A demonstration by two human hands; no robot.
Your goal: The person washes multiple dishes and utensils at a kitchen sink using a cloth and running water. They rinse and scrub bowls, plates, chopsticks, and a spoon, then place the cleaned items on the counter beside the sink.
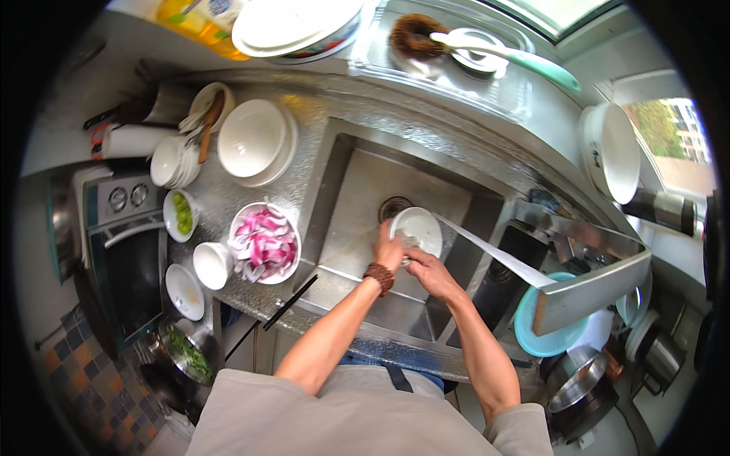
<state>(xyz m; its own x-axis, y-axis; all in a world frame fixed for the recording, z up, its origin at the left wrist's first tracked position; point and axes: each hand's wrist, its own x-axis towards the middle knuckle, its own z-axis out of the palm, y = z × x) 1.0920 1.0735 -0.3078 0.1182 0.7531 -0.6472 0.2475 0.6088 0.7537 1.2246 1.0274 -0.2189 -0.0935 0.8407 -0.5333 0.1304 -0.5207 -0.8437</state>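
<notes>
A small white bowl (429,225) is held tilted over the sink (356,199), close to the drain. My left hand (389,249) grips its left rim, with a brown beaded bracelet at the wrist. Inside the bowl, my right hand (426,272) presses a greyish scrubbing pad (408,241), partly hidden by fingers. Water (490,251) streams from a wide metal faucet (596,290) and reaches the sink beside the bowl's right rim.
Left of the sink stand a bowl of sliced red onion (264,244), stacked white bowls (252,139) and a small bowl of green pieces (181,212). Black chopsticks (291,302) jut over the counter edge. A blue colander (550,325) sits at the right, beneath the faucet.
</notes>
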